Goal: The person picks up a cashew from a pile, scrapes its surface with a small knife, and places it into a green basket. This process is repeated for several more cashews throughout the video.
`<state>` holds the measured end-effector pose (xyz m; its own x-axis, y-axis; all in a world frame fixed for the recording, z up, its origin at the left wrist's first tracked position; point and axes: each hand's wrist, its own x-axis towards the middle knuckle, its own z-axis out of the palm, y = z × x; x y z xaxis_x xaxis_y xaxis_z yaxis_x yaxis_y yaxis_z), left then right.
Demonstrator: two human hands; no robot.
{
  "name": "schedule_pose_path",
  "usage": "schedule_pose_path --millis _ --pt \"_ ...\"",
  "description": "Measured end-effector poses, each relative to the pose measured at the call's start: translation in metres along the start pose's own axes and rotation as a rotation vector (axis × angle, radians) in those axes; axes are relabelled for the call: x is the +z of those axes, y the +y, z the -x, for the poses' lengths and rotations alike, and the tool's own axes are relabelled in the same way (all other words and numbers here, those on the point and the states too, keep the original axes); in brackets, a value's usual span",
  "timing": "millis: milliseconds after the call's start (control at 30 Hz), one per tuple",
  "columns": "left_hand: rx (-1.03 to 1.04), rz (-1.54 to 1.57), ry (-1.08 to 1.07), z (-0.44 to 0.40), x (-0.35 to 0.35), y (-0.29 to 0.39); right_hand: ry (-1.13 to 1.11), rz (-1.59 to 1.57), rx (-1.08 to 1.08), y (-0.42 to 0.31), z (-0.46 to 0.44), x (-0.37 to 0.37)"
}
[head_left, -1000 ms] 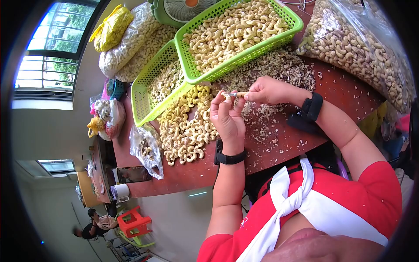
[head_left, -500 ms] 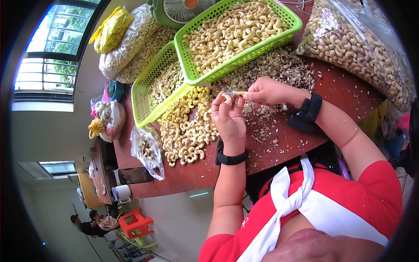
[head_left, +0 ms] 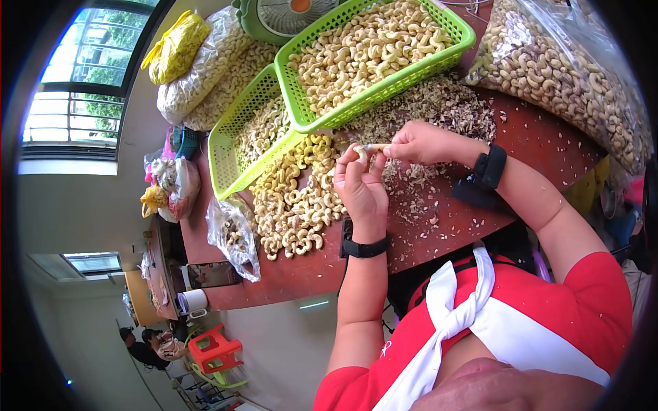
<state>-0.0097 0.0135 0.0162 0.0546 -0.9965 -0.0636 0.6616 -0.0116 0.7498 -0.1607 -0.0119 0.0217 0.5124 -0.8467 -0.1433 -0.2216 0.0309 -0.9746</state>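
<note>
My left hand (head_left: 363,195) is closed with its fingertips around a pale cashew (head_left: 361,155), above the table. In my right hand (head_left: 423,142) is a small knife (head_left: 378,146) with a light wooden-looking handle, its tip end against the cashew. The blade is mostly hidden by the left fingers. Left of the hands lies a loose pile of cashews (head_left: 296,209) on the red table. Beneath and behind the right hand spread brown skin scraps (head_left: 449,113).
Two green baskets (head_left: 288,128) hold cashews at the back. A large clear bag of cashews (head_left: 562,82) stands right. A small plastic bag (head_left: 233,236) lies near the left edge. Behind are a fan (head_left: 291,17) and filled bags (head_left: 199,75). Two people (head_left: 154,346) are far off.
Both hands stay almost in place, with the knife's metal part showing less beside the cashew. The view has shifted very slightly.
</note>
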Motion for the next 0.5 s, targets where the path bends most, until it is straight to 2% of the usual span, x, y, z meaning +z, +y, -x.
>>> schedule_pose_path --millis 200,500 --pt "-0.043 0.055 -0.021 -0.0020 0.0005 0.0013 -0.030 -0.135 0.042 -0.0008 0.0007 -0.0011" --pt "-0.072 0.071 -0.062 0.0002 0.0027 0.0068 -0.041 -0.157 0.044 -0.0044 0.0023 0.0003"
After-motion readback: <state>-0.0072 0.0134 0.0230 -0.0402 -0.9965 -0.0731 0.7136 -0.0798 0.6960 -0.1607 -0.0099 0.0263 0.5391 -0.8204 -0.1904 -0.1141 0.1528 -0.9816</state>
